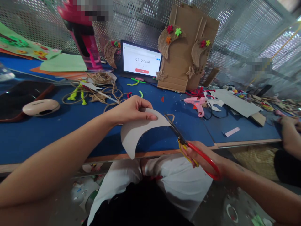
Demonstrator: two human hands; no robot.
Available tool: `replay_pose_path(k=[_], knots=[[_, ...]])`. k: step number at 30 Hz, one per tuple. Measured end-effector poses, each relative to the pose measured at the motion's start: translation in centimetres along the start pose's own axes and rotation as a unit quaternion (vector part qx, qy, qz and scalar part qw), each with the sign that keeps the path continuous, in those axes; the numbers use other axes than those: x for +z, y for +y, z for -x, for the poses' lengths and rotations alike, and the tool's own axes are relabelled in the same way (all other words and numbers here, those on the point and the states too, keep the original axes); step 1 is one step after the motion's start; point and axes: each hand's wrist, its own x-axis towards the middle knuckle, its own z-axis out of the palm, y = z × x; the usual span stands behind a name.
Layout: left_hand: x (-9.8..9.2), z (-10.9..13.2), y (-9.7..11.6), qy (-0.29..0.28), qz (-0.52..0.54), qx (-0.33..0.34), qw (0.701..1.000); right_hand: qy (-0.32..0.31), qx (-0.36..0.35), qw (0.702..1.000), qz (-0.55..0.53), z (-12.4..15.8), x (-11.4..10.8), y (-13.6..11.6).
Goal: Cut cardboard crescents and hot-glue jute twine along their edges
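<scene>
My left hand [136,110] pinches a crescent-shaped piece of pale grey card [131,133], thumb on top, above the front edge of the blue table. In my right hand [199,153] is a pair of scissors [203,157] with red and yellow handles. Their dark blades point up and left and meet the right tip of the card crescent. A small brown loop, perhaps twine, shows just behind the blades. Part of the card lies hidden under my left fingers.
Behind are a tablet [142,58], a cardboard panel [177,53] with twine crescents, and tangled twine [103,78]. A pink glue gun [197,105] lies right of centre, near card sheets [236,100]. A phone [18,97] and beige case [41,107] sit left. Another person's arm [290,135] is far right.
</scene>
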Motion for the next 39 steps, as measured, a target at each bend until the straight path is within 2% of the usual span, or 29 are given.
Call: replay_pose_path(k=[3, 8, 12, 14, 18, 22, 24, 29, 33, 35, 37, 39], knots=[[0.0, 0.0, 0.1, -0.007, -0.007, -0.006, 1.0, -0.001, 0.038, 0.999, 0.029, -0.3, 0.0, -0.1], [0.1, -0.2, 0.0, -0.015, -0.006, -0.014, 1.0, 0.0, 0.042, 0.997, 0.068, -0.3, 0.0, -1.1], [0.1, -0.1, 0.1, -0.022, 0.009, -0.027, 0.999, -0.008, 0.11, 0.991, 0.079, -0.1, 0.2, -2.8], [0.0, -0.1, 0.1, -0.02, 0.012, -0.033, 0.999, -0.01, 0.12, 0.99, 0.067, -0.1, 0.2, -2.8], [-0.2, -0.2, -0.1, -0.019, 0.005, -0.033, 0.999, 0.009, 0.037, 0.999, 0.032, -0.3, -0.2, -1.1], [-0.3, -0.4, -0.5, -0.019, -0.005, -0.013, 1.0, -0.022, -0.077, 0.997, -0.003, -0.2, -0.8, -0.1], [-0.3, -0.5, -0.6, -0.02, -0.003, -0.006, 1.0, -0.033, -0.096, 0.994, -0.035, 0.0, -1.0, 0.1], [-0.3, -0.4, -0.7, -0.021, 0.021, 0.013, 0.999, -0.033, -0.09, 0.983, -0.156, 0.2, -1.0, 1.3], [-0.2, 0.1, -0.1, 0.024, 0.038, 0.087, 0.995, 0.006, -0.106, 0.971, -0.215, -0.2, -1.1, 1.7], [0.0, 0.5, 0.4, 0.068, 0.026, 0.145, 0.987, 0.027, -0.1, 0.966, -0.237, -0.4, -1.4, 1.4], [0.3, 1.0, 0.9, 0.159, -0.015, 0.219, 0.963, 0.042, -0.084, 0.964, -0.248, -0.8, -2.0, 0.9], [0.6, 1.4, 1.1, 0.282, -0.111, 0.295, 0.906, 0.069, -0.066, 0.965, -0.244, -1.5, -2.7, 0.4]])
